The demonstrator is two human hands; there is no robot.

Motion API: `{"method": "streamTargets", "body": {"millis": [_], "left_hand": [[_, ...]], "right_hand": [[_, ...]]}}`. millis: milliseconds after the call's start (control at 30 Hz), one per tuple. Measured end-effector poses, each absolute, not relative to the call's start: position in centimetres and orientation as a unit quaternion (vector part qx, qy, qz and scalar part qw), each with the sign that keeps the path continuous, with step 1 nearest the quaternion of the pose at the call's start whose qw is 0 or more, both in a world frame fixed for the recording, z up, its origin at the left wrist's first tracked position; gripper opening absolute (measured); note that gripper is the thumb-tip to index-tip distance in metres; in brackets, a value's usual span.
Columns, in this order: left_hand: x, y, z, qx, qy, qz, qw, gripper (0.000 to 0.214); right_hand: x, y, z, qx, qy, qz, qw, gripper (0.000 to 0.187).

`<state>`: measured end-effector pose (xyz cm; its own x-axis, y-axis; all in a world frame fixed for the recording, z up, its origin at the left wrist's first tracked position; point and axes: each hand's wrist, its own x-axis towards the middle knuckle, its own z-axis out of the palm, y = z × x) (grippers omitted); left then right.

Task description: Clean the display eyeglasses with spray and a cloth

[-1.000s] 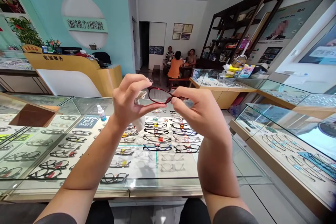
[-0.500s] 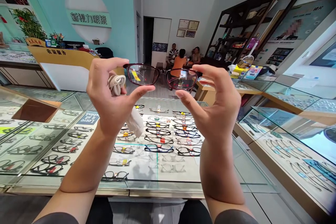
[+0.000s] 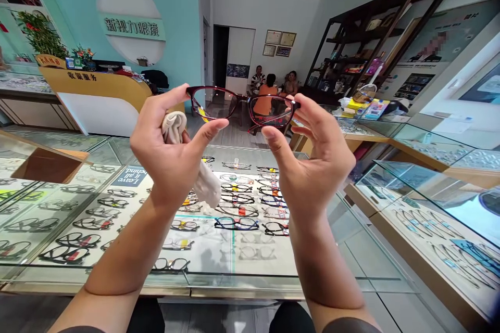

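Note:
A pair of dark red-framed eyeglasses (image 3: 244,99) is held up in the air between both hands, lenses facing me. My left hand (image 3: 166,148) is closed, pinching the left end of the frame between thumb and forefinger. Tucked in its other fingers, a pale cleaning cloth (image 3: 209,184) hangs down below the palm. At the opposite end, my right hand (image 3: 312,148) is closed, with forefinger and thumb on the right rim and hinge. A yellow patch shows through the left lens. The temple arms are mostly hidden behind the front.
Beneath my arms lies a glass display case (image 3: 211,268) with rows of eyeglasses. More glass cases (image 3: 422,218) run along the right. A brown panel (image 3: 47,161) sits on the glass at left. Several people (image 3: 269,88) sit at the back, near a dark shelf (image 3: 351,36).
The eyeglasses have risen slightly and their front has tilted, so the lenses show different reflections. Both hands have shifted a little with them; the cloth still hangs from the left hand.

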<state>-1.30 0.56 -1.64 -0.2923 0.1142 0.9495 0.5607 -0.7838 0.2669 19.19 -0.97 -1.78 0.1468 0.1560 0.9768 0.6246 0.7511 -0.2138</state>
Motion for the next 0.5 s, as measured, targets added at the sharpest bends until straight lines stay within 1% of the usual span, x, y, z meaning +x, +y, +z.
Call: {"method": "streamTargets", "body": {"millis": [333, 500], "left_hand": [[-1.27, 0.27, -1.37, -0.582, -0.298, -0.74, 0.16, 0.049], [-1.25, 0.09, -1.36, -0.591, -0.299, -0.736, 0.138, 0.048]], "right_hand": [[18.69, -0.94, -2.23, -0.316, -0.632, -0.182, 0.684, 0.053], [18.71, -1.04, -2.12, -0.322, -0.63, -0.178, 0.684, 0.051]]}}
